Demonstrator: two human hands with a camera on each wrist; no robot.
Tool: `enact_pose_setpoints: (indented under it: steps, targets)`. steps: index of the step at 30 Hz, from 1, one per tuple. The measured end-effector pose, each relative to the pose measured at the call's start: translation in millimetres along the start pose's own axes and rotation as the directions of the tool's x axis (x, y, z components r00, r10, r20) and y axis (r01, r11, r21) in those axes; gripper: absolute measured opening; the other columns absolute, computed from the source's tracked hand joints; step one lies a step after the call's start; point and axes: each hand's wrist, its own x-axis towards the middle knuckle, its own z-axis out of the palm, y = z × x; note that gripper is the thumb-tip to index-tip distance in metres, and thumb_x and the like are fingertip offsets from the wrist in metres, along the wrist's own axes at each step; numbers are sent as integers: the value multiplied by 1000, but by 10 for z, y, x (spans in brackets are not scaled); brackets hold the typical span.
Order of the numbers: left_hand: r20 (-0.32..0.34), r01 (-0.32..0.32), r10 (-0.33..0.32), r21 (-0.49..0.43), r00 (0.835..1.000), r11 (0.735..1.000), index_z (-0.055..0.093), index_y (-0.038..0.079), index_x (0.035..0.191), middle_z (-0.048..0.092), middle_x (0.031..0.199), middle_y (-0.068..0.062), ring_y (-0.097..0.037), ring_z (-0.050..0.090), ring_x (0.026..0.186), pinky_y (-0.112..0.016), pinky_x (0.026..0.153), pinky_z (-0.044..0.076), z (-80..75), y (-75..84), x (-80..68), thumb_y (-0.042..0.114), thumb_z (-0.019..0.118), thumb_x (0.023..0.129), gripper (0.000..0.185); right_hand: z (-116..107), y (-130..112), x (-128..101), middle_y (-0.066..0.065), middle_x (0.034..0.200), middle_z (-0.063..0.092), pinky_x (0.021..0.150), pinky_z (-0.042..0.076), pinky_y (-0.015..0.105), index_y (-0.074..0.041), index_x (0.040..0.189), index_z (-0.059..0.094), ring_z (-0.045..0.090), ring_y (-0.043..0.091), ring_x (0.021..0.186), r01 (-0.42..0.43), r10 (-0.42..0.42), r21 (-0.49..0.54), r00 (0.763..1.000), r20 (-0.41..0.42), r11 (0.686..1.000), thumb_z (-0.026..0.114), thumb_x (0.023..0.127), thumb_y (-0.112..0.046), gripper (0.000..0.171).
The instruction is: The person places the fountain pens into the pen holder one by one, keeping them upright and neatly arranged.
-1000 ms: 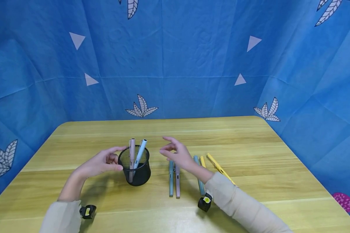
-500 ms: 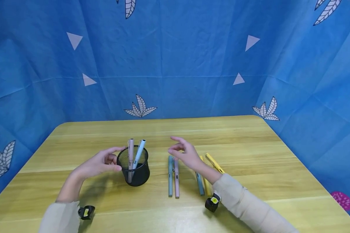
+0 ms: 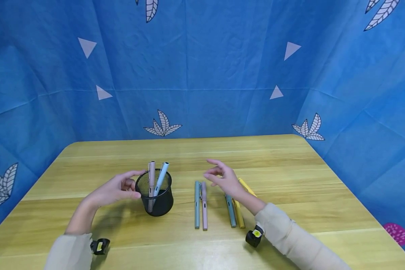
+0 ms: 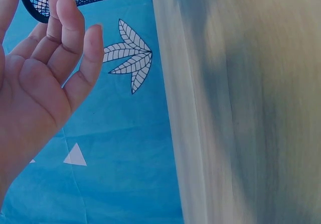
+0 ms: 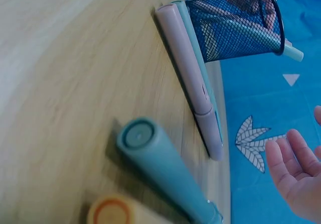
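My left hand (image 3: 111,190) holds the rim of a black mesh pen holder (image 3: 159,204), thumb on the near side and index finger on the far side. Inside lean a pale purple pen (image 3: 152,174) and a light blue pen (image 3: 161,177). My right hand (image 3: 225,180) hovers above the table with fingers loosely bent and nothing in them. Left of it lie a teal pen (image 3: 197,206) and a purple pen (image 3: 204,208), side by side. Below its wrist lie another teal pen (image 3: 231,213), a yellow pen (image 3: 239,216) and a second yellow pen (image 3: 246,186), partly hidden by the arm.
The wooden table (image 3: 155,247) ends at a blue curtain (image 3: 216,75) with leaf and triangle prints. In the right wrist view, a teal pen (image 5: 160,163) and a yellow pen's end (image 5: 113,213) lie close to the camera.
My right hand has moved to the right, away from the pen holder, baring the teal and purple pens on the table. My left hand has stayed at the holder.
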Motion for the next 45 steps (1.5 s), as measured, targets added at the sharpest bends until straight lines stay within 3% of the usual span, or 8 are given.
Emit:
enact_pose_setpoints:
  steps: [11, 17, 23, 30, 45]
  targets:
    - [4, -5, 5, 0, 1000, 1000, 19, -9, 137, 52, 73, -10, -20, 48, 61, -32, 55, 43, 0, -8, -4, 9, 63, 83, 72, -128, -61, -105, 22, 101, 57, 70, 46, 51, 6, 130, 38, 52, 33, 93, -30, 30, 10, 999, -10, 999, 56, 87, -5, 48]
    - [7, -15, 15, -7, 1000, 1000, 19, -9, 137, 51, 72, -9, -16, 48, 60, -31, 55, 42, -2, -17, -5, 8, 63, 83, 72, -203, 79, -120, 19, 100, 58, 67, 48, 45, 4, 130, 39, 54, 27, 86, -36, 36, -5, 999, -14, 999, 58, 87, -8, 49]
    - [9, -23, 23, -7, 1000, 1000, 19, -9, 137, 51, 71, -9, -14, 47, 60, -31, 54, 41, -2, -19, -4, 7, 63, 83, 71, -271, 122, -147, 22, 101, 58, 67, 48, 46, 3, 130, 39, 52, 42, 82, -38, 38, 5, 999, -20, 999, 58, 87, -8, 49]
    - [8, -15, 15, -13, 1000, 1000, 19, -8, 138, 51, 71, -9, -14, 47, 60, -31, 54, 41, 1, -16, -5, 7, 62, 83, 71, -367, 169, -205, 22, 99, 58, 64, 50, 39, 5, 130, 39, 56, 26, 83, -44, 43, -10, 999, -29, 999, 58, 86, -7, 49]
    - [12, -45, 45, -9, 999, 999, 20, -9, 137, 51, 71, -8, -15, 46, 58, -31, 53, 41, -8, -22, -7, 6, 61, 84, 69, -593, 269, -320, 22, 98, 58, 64, 50, 40, 6, 129, 39, 56, 32, 81, -111, 108, -39, 992, -69, 993, 59, 85, -6, 50]
